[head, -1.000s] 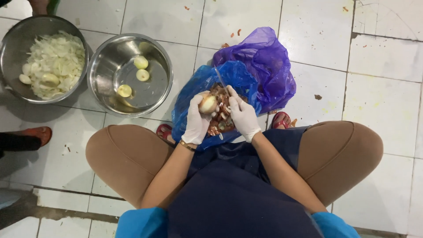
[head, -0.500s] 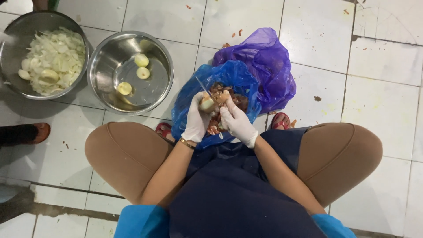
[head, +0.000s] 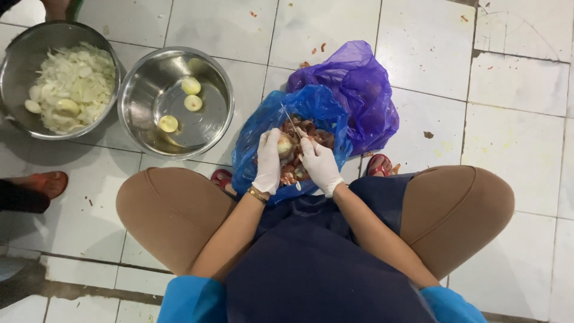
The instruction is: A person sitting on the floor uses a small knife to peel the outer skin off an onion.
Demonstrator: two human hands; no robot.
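Note:
My left hand (head: 267, 160), in a white glove, grips a pale peeled onion (head: 284, 145) over a blue plastic bag (head: 263, 125) full of reddish-brown onion skins (head: 291, 173). Right beside it, my gloved right hand (head: 319, 165) holds a thin knife (head: 289, 118) whose blade points up and away, close to the onion. Both hands hover between my knees as I squat.
A steel bowl (head: 143, 96) with three peeled onion pieces stands at the left of the bag. Farther left, another steel bowl (head: 18, 54) holds sliced onion. A purple bag (head: 365, 96) lies behind the blue one. Another person's sandalled foot (head: 45, 182) is at the left edge.
My hands have drawn closer together over the bag, and the knife has come up against the onion. The bowls and bags have stayed where they were.

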